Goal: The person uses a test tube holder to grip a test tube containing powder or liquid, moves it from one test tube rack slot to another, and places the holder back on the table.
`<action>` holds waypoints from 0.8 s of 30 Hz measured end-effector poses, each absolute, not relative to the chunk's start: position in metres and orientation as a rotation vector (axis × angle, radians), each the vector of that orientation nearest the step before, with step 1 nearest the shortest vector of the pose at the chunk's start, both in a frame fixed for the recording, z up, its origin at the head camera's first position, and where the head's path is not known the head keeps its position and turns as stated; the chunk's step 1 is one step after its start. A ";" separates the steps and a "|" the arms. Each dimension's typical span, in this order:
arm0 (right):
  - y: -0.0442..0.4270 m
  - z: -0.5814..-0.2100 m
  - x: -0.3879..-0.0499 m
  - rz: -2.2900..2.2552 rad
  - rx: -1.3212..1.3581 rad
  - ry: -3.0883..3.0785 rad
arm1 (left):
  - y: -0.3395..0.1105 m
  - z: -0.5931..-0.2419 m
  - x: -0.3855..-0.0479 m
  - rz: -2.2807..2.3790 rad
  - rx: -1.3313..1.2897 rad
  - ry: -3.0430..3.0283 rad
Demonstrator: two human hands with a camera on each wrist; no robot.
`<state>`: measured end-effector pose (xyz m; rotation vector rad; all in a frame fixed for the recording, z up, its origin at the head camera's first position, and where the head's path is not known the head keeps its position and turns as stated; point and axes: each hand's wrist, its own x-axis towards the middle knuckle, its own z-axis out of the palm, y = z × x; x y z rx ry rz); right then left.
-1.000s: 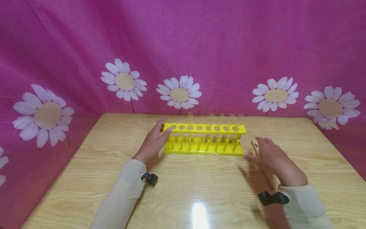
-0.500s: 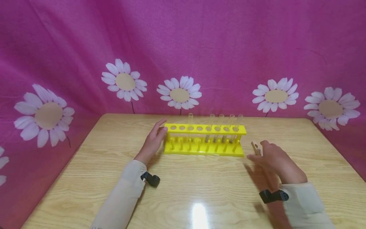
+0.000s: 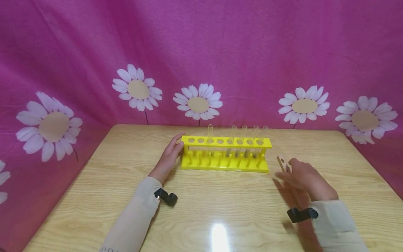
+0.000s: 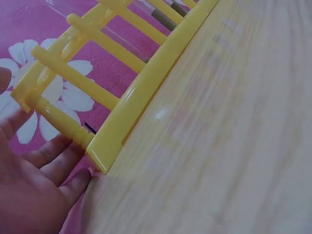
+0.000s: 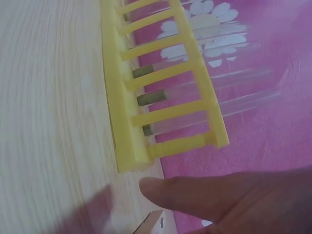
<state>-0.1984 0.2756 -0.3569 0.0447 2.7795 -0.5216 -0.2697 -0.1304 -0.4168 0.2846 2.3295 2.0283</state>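
A yellow test-tube rack [image 3: 220, 168] stands upright on the table. One clear tube [image 3: 210, 130] is left of its middle; several others [image 3: 234, 131] fill its right side. In the right wrist view, some have dark matter [image 5: 152, 97] at the bottom. My left hand [image 3: 167, 160] touches the rack's left end, its fingers [image 4: 57, 163] extended beside the end post and base. My right hand [image 3: 310, 178] is over a thin brown piece with a hole [image 3: 282, 161], right of the rack. In the right wrist view my thumb [image 5: 187, 192] extends straight; the other fingers are mostly hidden.
The pale wooden table [image 3: 195, 210] reaches a pink cloth [image 3: 245, 52] with white flowers, which hangs behind and at the sides. Both wrists carry small black cameras [image 3: 169, 198] over light sleeves [image 3: 333, 220]. Light reflects off the table's front part.
My left fingers have drawn back slightly from the rack's top bar. My right hand has moved a little right and nearer the front, showing more of the brown piece. The rack has stayed put.
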 end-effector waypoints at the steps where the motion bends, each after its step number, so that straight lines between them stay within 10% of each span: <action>1: 0.276 -0.357 -0.198 -0.524 0.050 2.777 | -0.131 -0.418 -0.270 2.035 0.288 2.316; 24: 0.284 -0.363 -0.199 -0.552 0.192 2.736 | -0.137 -0.428 -0.271 2.047 0.332 2.270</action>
